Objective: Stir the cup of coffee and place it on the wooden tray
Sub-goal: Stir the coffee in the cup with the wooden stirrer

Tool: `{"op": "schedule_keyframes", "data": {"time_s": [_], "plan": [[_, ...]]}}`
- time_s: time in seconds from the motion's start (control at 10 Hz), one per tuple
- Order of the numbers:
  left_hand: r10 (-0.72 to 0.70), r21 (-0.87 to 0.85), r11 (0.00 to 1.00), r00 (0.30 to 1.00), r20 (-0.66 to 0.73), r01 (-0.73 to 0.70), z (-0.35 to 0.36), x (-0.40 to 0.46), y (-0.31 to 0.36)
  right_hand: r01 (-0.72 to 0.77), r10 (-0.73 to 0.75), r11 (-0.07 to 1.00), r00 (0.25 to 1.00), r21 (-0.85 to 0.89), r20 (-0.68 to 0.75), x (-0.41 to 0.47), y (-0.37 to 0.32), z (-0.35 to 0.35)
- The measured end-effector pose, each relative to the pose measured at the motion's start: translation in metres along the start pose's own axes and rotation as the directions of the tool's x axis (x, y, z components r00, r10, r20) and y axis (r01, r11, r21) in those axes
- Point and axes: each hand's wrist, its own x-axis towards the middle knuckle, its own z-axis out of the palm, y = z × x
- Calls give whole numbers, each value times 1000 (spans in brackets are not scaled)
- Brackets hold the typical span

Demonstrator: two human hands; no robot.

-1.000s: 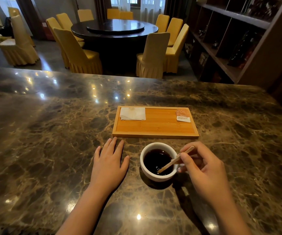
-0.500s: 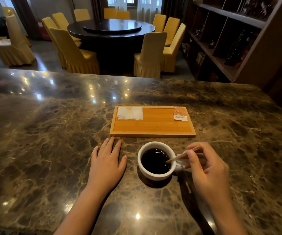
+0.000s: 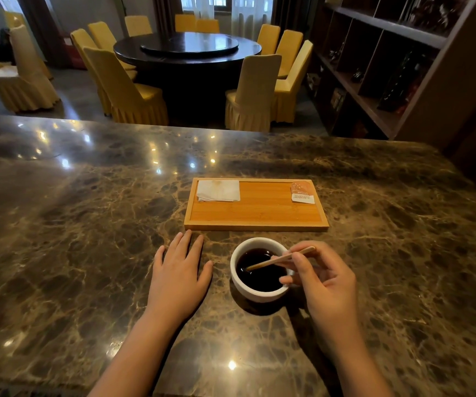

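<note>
- Stirrer (image 3: 281,258): thin, flat wooden stick, long axis slanting from lower left up to the right; lower tip dipped in the coffee (image 3: 259,273), upper end past the fingers (image 3: 298,260).
- Right hand (image 3: 327,285): fingers pinched shut on the stirrer beside the cup's right rim.
- Cup (image 3: 255,295): round, white, glossy ceramic, upright on the bench (image 3: 88,253), just in front of the tray (image 3: 255,226), not touching it.
- Left hand (image 3: 178,275): flat on the bench, fingers spread open, holding nothing, left of the cup.
- Tray: rectangular, pale wood, raised rim, long axis left to right; folded white napkin (image 3: 218,190) and small orange sachet (image 3: 302,191) in far corners.
- Bench: polished brown veined marble.
</note>
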Motion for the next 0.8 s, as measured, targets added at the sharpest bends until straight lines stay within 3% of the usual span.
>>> {"op": "schedule_keyframes", "data": {"time_s": [0.2, 0.3, 0.4, 0.6, 0.8], "plan": [[-1, -9, 1000, 1000, 2, 1, 0, 0, 1, 98, -110, 976, 993, -193, -50, 1, 2, -11], [1, -15, 1000, 1000, -9, -2, 1, 0, 0, 196, -207, 909, 978, -369, 8, 0, -3, -20], [3, -19, 1000, 1000, -16, -4, 0, -1, 0, 162, -161, 914, 986, -373, 34, -1, -6, -20], [2, -26, 1000, 1000, -13, -3, -1, 0, 2, -45, 50, 992, 998, -119, 34, -5, -6, -16], [1, -27, 1000, 1000, -17, -2, -1, 0, 1, -29, 25, 997, 998, -77, -52, 2, -9, -31]]}}
